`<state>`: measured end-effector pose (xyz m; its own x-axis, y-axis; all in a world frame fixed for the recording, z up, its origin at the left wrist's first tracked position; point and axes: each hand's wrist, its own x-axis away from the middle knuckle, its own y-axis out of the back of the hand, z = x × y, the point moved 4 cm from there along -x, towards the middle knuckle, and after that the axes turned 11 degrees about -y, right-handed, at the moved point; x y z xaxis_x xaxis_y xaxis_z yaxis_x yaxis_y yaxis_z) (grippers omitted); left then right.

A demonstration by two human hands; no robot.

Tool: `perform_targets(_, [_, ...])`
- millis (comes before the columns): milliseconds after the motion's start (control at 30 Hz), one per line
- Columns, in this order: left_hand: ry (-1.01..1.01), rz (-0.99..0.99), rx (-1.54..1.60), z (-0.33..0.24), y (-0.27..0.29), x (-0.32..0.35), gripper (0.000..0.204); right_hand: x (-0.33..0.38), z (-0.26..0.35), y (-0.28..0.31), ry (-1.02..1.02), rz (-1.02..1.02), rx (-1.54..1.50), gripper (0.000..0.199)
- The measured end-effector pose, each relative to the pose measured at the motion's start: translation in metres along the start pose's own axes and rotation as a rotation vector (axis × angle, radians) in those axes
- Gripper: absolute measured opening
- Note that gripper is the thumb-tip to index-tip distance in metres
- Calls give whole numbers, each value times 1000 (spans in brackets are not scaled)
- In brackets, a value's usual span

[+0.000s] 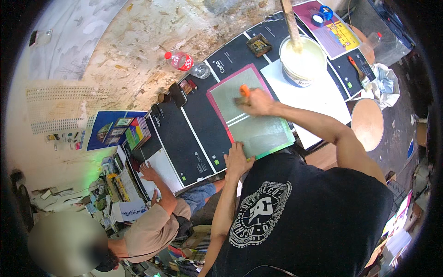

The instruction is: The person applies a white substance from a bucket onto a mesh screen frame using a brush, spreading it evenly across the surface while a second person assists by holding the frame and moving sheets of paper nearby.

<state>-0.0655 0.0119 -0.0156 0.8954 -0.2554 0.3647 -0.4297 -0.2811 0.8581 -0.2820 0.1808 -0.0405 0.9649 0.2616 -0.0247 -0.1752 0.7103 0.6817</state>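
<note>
Two grey-green boards lie side by side on a larger sheet with pink and green margins, a narrow white gap between them. My right hand is closed round a brush with an orange handle. Its bristles are over the far board, partly hidden and blurred. My left hand rests at the near left corner of the sheet, thumb and fingers apart, pressing on the edge. Beyond my right arm, a white bucket of pale paste with a wooden stick stands on white paper.
Black printed sheets cover the table. A red-capped bottle lies near the wall, beside a small square tin. Blue tape and another orange-handled brush lie at far right. A co-worker's hand is at left, near stacked books.
</note>
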Motion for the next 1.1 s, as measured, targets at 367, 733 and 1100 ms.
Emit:
perform_targets(367, [-64, 15, -40, -1, 2, 3, 68, 80, -42, 32, -238, -243, -19, 33])
perform_targets(733, [-57, 25, -27, 10, 2, 2, 68, 200, -33, 37, -484, -347, -77, 26])
perform_targets(1100, [159, -550, 415, 112, 23, -106, 67, 338, -18, 167, -759, -965, -168, 28])
